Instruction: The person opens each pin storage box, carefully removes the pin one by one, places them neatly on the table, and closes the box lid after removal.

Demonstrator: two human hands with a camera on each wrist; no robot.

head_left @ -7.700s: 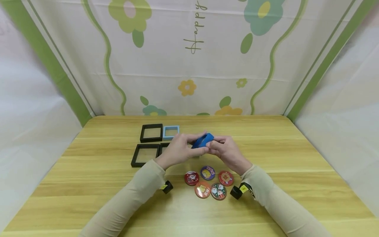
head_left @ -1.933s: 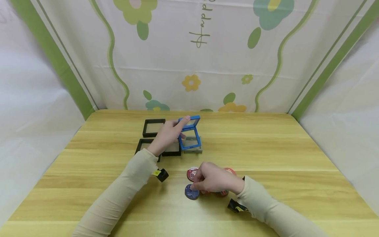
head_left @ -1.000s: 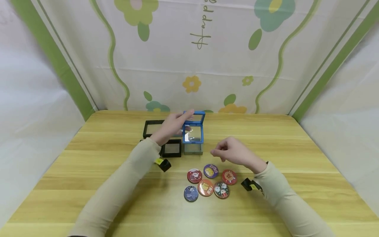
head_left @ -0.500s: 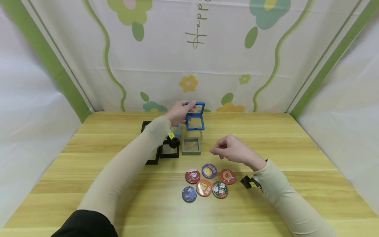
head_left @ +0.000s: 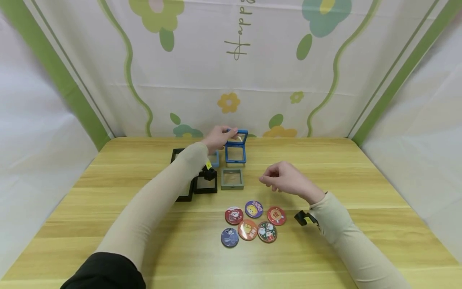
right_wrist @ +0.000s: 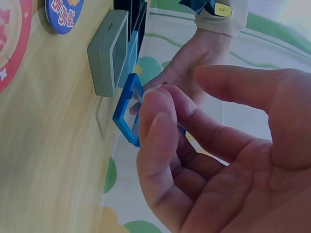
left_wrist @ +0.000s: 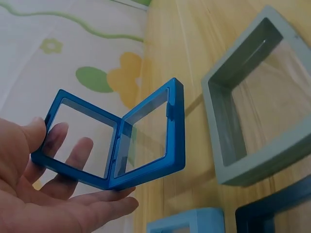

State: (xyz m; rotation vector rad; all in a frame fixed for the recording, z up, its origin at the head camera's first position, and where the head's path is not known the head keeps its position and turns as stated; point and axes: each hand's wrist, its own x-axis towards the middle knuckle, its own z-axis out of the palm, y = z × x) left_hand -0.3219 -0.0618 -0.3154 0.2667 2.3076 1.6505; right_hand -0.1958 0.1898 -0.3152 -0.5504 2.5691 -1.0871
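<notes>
My left hand point(head_left: 218, 137) pinches one half of a blue hinged display frame point(left_wrist: 176, 131) between thumb and fingers. The two halves with their clear film stand unfolded, nothing between them, above the table's far edge. My right hand point(head_left: 286, 177) hovers over the table, fingers loosely curled; in the right wrist view its thumb is apart from the fingertips and it holds nothing. Below it lie several round badges: a navy one point(head_left: 229, 237), an orange one point(head_left: 248, 229), a purple one point(head_left: 254, 209), two red ones and a dark green one point(head_left: 267, 232).
A grey-green frame point(head_left: 232, 187) lies between the badges and the blue frame. Left of it are a small black frame point(head_left: 205, 190) and a light blue frame point(left_wrist: 209, 221). Larger black frames point(head_left: 185, 198) are partly hidden by my left arm. A floral cloth point(head_left: 202, 72) hangs behind the table.
Both hands held the blue frame; it has since been unfolded. My right hand set the navy badge down and rose. My left hand carried the frame back, away from above the grey-green one.
</notes>
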